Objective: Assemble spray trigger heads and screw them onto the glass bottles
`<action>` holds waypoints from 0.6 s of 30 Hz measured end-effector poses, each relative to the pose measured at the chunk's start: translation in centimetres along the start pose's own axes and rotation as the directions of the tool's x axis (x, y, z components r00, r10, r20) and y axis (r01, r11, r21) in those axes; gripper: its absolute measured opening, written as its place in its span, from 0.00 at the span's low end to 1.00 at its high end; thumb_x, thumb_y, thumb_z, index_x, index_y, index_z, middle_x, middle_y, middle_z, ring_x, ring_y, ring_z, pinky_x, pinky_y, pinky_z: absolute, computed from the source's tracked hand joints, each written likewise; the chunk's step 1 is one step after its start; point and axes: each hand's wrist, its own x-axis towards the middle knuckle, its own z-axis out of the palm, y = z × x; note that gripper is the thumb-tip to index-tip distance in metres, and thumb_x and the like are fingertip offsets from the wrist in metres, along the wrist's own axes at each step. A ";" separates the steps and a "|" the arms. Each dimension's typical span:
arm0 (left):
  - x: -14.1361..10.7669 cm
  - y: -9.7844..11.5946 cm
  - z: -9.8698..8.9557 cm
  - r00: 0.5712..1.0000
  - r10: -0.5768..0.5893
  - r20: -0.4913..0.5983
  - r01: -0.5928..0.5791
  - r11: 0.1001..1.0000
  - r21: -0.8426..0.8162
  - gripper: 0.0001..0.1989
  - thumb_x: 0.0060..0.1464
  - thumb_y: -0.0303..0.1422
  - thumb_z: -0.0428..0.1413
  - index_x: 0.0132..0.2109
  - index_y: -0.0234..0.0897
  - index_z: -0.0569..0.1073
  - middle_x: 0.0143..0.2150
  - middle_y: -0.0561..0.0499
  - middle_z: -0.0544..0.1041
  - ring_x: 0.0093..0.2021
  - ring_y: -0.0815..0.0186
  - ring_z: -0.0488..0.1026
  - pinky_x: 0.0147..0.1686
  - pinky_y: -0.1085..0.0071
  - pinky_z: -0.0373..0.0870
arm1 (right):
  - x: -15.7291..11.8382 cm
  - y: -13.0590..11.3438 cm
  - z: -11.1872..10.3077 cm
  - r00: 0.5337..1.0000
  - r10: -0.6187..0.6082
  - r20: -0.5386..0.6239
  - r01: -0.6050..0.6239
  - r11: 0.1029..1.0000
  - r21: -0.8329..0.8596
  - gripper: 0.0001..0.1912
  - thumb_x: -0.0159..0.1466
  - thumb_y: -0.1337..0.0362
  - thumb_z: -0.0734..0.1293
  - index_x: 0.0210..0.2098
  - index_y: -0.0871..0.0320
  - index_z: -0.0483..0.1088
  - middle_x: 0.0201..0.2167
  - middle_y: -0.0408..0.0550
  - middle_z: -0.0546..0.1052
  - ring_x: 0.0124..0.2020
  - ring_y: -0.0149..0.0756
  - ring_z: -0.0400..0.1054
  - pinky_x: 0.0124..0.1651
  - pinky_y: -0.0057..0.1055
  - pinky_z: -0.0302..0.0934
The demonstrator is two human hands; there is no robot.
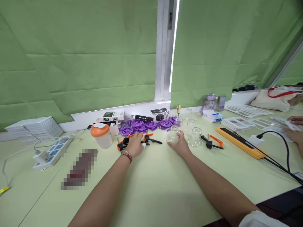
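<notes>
On pale table (151,195), below green sheeting (94,63): clamp (121,146) partly hidden under left hand (136,145), can't tell whether gripped; clear jar (173,135), base obscured, gripped in right hand (181,145).

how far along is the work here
Nothing looks clearly finished. In hand: the right hand appears to grip a jar; the left hand is over clamps. Apparently left: the other jars, the lone clamp and piled purple wheels, all untouched.
</notes>
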 end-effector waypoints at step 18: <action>3.4 0.7 0.8 0.999 -0.028 0.034 0.034 0.980 -0.197 0.19 0.43 0.27 0.54 0.46 0.40 0.70 0.42 0.46 0.68 0.37 0.61 0.69 0.39 0.66 0.66 | 0.4 -0.3 -1.1 0.987 -0.160 0.011 0.159 0.986 0.044 0.35 0.48 0.62 0.68 0.54 0.53 0.55 0.54 0.51 0.61 0.57 0.45 0.57 0.58 0.41 0.53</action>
